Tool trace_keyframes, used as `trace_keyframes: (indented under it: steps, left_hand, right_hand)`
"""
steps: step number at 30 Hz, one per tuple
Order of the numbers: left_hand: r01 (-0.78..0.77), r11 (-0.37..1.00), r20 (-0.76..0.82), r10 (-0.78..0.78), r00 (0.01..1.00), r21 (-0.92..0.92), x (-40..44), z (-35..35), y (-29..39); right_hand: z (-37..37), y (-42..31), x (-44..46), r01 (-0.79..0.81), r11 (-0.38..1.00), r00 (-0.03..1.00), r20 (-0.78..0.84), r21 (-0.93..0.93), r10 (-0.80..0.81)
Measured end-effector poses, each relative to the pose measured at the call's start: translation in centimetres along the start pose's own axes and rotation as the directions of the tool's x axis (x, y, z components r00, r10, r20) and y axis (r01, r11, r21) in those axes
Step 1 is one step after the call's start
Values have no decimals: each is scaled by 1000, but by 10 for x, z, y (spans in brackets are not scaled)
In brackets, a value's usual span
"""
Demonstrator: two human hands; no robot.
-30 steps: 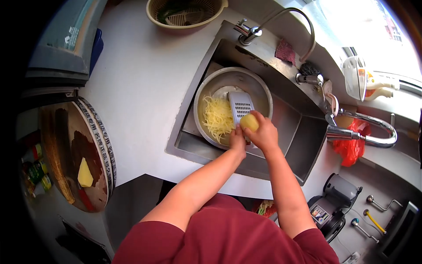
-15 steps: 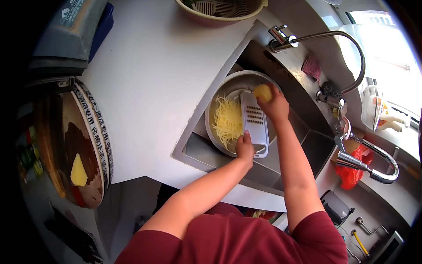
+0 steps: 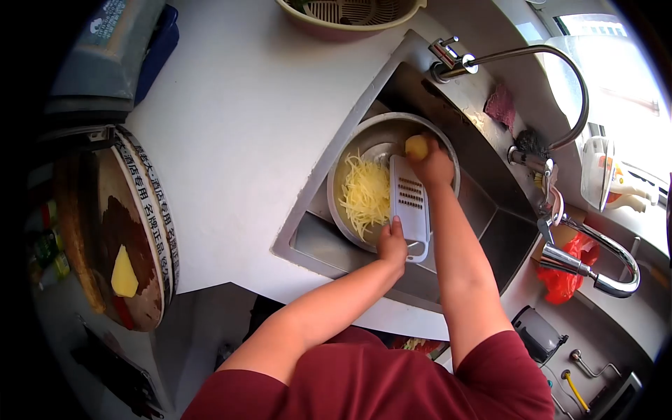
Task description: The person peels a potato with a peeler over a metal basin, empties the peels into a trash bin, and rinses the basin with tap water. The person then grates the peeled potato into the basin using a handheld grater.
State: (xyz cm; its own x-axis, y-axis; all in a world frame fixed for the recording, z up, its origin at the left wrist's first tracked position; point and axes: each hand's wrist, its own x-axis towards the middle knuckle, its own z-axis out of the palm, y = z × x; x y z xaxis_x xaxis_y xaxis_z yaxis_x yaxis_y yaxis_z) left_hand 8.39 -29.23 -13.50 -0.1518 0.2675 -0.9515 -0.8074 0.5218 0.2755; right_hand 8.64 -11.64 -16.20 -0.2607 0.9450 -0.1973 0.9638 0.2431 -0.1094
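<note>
My left hand (image 3: 393, 243) is closed around the near end of a white grater (image 3: 409, 199), thumb on top. The grater lies tilted over a steel bowl (image 3: 337, 210), which sits in the sink. My right hand (image 3: 434, 166) grips a peeled potato (image 3: 416, 147) just beyond the grater's far end, by the bowl's far wall. Pale yellow potato shreds (image 3: 365, 192) are heaped in the bowl, left of the grater.
A round chopping board (image 3: 143, 308) holds a cut potato piece (image 3: 125, 274) at the left. A colander (image 3: 364, 26) stands at the back of the counter (image 3: 231, 154). Two taps (image 3: 455, 63) (image 3: 567, 262) rise along the sink's right side, near a red plastic bag (image 3: 570, 276).
The grater has shifted slightly toward me and to the right. My right hand and the potato now sit a little farther past its far end.
</note>
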Motion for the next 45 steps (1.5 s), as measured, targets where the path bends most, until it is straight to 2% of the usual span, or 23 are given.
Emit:
trace_keyframes:
  steps: [1,4,7,8,10,12,15,19,22,26,28,29,31,33,35,38,39,40,41,42,43,44,45]
  left_hand:
    - [0,1000,-14,0,1000,-4,-4,0,2]
    - [-14,1000,40,14,999,-6,1,-3,4]
    - [16,997,32,-13,999,-77,2,0,7]
    - [23,995,31,-20,999,-97,3,0,7]
    - [45,997,17,-44,999,-57,0,0,7]
    - [58,998,-16,-58,998,-7,-1,-1,-2]
    - [-14,998,-49,17,999,58,7,2,-12]
    - [4,1000,2,-4,1000,5,-5,-2,10]
    - [-5,1000,20,5,1000,-9,-1,-3,7]
    - [17,991,5,-16,1000,-135,4,-1,7]
    - [32,969,-2,-33,999,-246,10,-1,2]
    - [120,975,41,-115,993,-187,4,-6,6]
    - [74,994,-31,-76,997,-80,6,-6,-13]
    - [-2,1000,-66,3,998,21,15,-4,-17]
    - [31,999,-7,-31,999,-37,-3,-7,-9]
    - [41,998,39,-40,998,-40,2,-8,7]
    - [39,998,44,-37,998,-39,2,-10,9]
    - [40,999,55,-38,998,-35,1,-10,7]
    - [34,999,33,-34,999,-17,3,-8,7]
    - [32,999,22,-31,999,-16,4,-6,5]
    - [50,998,37,-49,998,-30,4,-7,3]
    - [63,997,52,-61,997,-44,5,-6,4]
    - [67,996,58,-64,996,-50,4,-7,6]
  right_hand:
    - [-6,6,-4,14,1000,1000,10,10,-14]
    - [-85,0,-63,80,996,995,55,35,-82]
    - [-117,-3,-120,29,1000,965,259,2,-28]
    - [-111,2,-132,70,997,951,301,12,-70]
    - [-85,-2,-135,-24,1000,964,264,18,18]
    - [-41,5,-101,-97,995,969,225,-33,102]
    - [2,6,-41,-110,991,985,126,-72,118]
    - [3,22,-11,13,999,999,38,-32,-12]
    - [-52,16,-52,92,996,994,61,-10,-91]
    - [-111,-3,-131,74,997,948,313,-37,-59]
    - [-97,-5,-147,72,997,954,293,-16,-64]
    - [-77,-1,-143,60,998,970,235,3,-59]
    - [-31,5,-107,-79,995,963,253,-54,91]
    - [-6,2,-68,-97,993,972,207,-62,108]
    - [6,-1,-28,-143,982,961,219,-126,168]
    - [10,19,2,-157,984,981,125,88,146]
    - [6,29,0,-67,952,997,-13,300,74]
    - [4,39,-10,-240,734,971,152,636,186]
    - [-20,35,-23,-391,379,918,328,838,223]
    - [-39,38,-38,-490,-42,853,489,871,183]
    - [-43,52,-50,-520,-307,834,551,797,19]
    - [-47,65,-61,-543,-535,818,551,647,-164]
    - [-57,66,-76,-533,-582,838,480,614,-261]
